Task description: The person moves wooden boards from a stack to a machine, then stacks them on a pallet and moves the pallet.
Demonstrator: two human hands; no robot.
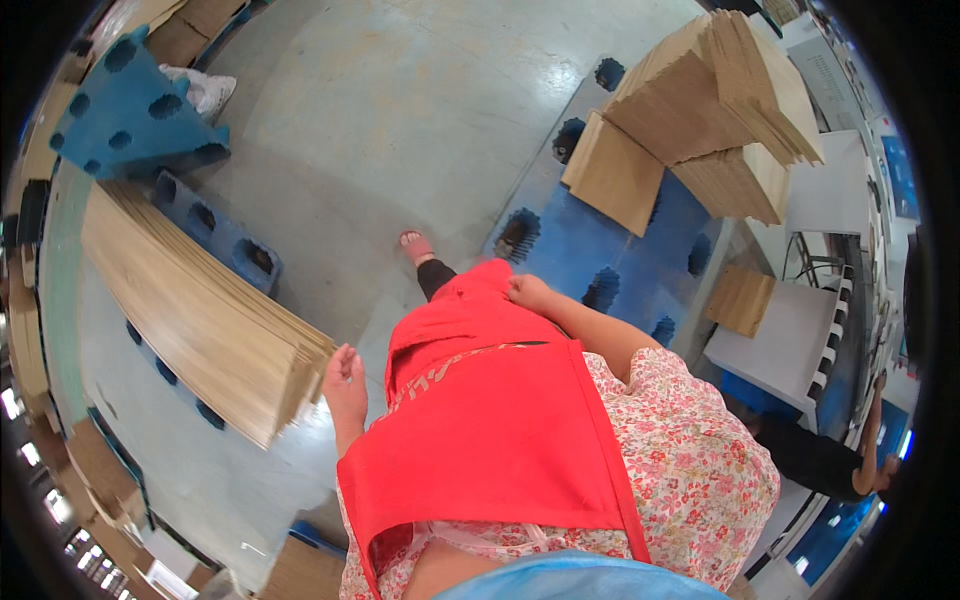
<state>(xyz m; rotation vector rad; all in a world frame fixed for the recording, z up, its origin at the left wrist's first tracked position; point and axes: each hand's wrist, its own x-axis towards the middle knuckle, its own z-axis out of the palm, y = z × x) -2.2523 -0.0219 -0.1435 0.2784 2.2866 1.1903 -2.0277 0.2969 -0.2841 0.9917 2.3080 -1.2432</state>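
Observation:
My left hand (346, 378) hangs beside the near end of a long stack of thin wood-coloured panels (195, 310), close to their corner. Its fingers are loosely bent and apart, with nothing in them. In front of my body, my right hand (530, 291) lies against the edge of my red apron (490, 430). The fingers there are curled in; whether they pinch the cloth or anything else is hidden. One foot in a pink sandal (416, 246) steps out on the grey floor (340, 140).
At right, a blue pallet (570, 225) with dark holes bears stacked wood boards (690, 95). A teal-blue pallet (140, 115) stands tilted at far left. Beyond the stacks are a white table (775, 335) with a board (740, 300) on it and a person in black (815, 455).

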